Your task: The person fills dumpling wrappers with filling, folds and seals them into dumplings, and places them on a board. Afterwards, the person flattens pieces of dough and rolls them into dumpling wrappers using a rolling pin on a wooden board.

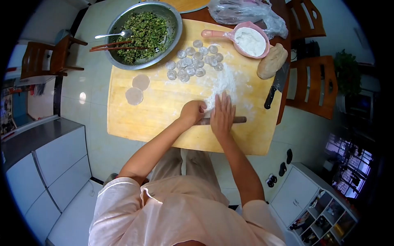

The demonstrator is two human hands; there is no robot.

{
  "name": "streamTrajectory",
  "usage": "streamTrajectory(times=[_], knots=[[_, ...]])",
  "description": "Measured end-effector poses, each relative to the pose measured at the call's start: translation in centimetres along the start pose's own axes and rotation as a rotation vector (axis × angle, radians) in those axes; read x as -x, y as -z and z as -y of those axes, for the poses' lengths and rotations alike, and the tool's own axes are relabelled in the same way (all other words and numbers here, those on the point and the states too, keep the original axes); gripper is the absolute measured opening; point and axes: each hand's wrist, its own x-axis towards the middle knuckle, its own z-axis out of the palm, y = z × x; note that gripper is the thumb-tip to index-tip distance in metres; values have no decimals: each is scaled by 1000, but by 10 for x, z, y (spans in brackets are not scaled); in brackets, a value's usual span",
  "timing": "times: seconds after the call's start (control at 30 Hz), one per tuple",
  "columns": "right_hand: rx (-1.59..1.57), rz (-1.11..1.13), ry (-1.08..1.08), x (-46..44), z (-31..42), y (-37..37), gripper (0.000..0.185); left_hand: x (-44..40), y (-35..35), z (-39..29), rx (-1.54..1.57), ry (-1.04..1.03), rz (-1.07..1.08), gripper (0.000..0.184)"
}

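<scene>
Head view: looked steeply down on the grip, at the near part of a wooden board (152, 119).
Left hand (192, 112): curled at the left end of the rolling pin (239, 119), with thumb and forefinger tucked inward toward the loose flour (225, 78); could not tell, past the knuckles, whether pinching a dough edge or merely resting.
Right hand (222, 112): spread flat, palm over the middle of the pin, fingers stretched forward onto the flour, clasping nothing.
Rolling pin: lay crosswise near the board's close edge, right end poking out bare; could skid or run crooked from uneven pressure, leaving dough thicker on one side.
Loose flour: ran from the fingertips up to the dough pieces (191, 70); could let dough stick to wood or pin wherever brushed thin.
Dough pieces: sat clustered beyond the hands, several touching; could fuse at the edges from scant dusting.
Flat rounds (134, 96): lay at the left, touching; could cling together at the join and tear on lifting.
Pink scoop (221, 34): stood heaped with flour; could spill from a bump to the handle.
Dough lump (272, 61): rested at the right edge, beside the knife (280, 80); could dry out from lying uncovered.
Knife: could fall from a wide swing of the right elbow.
Steel bowl (177, 30): held green filling (141, 35), plus spoon (107, 35) and chopsticks (102, 48); could lose either to a knock on the jutting ends.
</scene>
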Motion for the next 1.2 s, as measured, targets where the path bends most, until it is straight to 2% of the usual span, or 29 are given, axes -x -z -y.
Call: streamTrajectory(times=[0.03, 0.13, 0.2, 0.27, 0.4, 0.43, 0.47, 0.5, 0.57, 0.67, 0.7, 0.8, 0.83, 0.93, 0.97, 1.07, 1.2], knots=[[-19, -49, -5, -18, 1, 0, 56, -1, 3, -10, -130, -93, -54, 10], [-65, -88, -38, -55, 3, -4, 58, -21, -2, -19, -479, -72, -30, 11], [-40, -76, -15, -41, 0, -8, 57, -24, -2, -13, -356, -102, -93, 7], [-50, -3, 0, 13, -1, -3, 57, -8, 7, -9, -174, -99, -115, 4], [9, 31, 52, 57, -3, 6, 57, 6, 5, 28, 258, 54, -22, 13], [9, 15, 52, 51, -3, 4, 56, 9, 6, 24, 202, 32, 33, 20], [7, -2, 51, 41, -2, 0, 56, 9, 6, 18, 60, 13, 16, 18], [-27, -19, 3, -18, 4, 2, 55, 8, 9, -3, -82, -7, 0, 16], [-52, -60, -13, -47, 6, -2, 55, -2, 3, -18, -388, -35, -28, 12], [-95, -42, -39, -31, 4, -2, 57, -13, -6, -12, -502, -6, -89, 11], [-108, -30, -39, -24, 4, -2, 57, -8, -4, -6, -450, -71, -141, 9], [-36, 23, 44, 48, -4, 3, 59, 5, 2, 8, 11, 5, -251, 6], [-16, 31, 42, 47, -3, 4, 59, 3, 5, 19, 230, 104, -167, 4], [16, 22, 34, 36, 1, 5, 59, 12, 7, 21, 347, 146, 26, 7], [8, 1, 33, 15, 2, 3, 59, 16, 9, 11, 85, 24, -15, 6], [-28, -66, -2, -46, 6, -7, 59, 7, 5, -16, -329, -96, -137, 4], [-49, -89, -8, -48, 5, -10, 60, -8, 2, -12, -356, -67, -130, 9]])
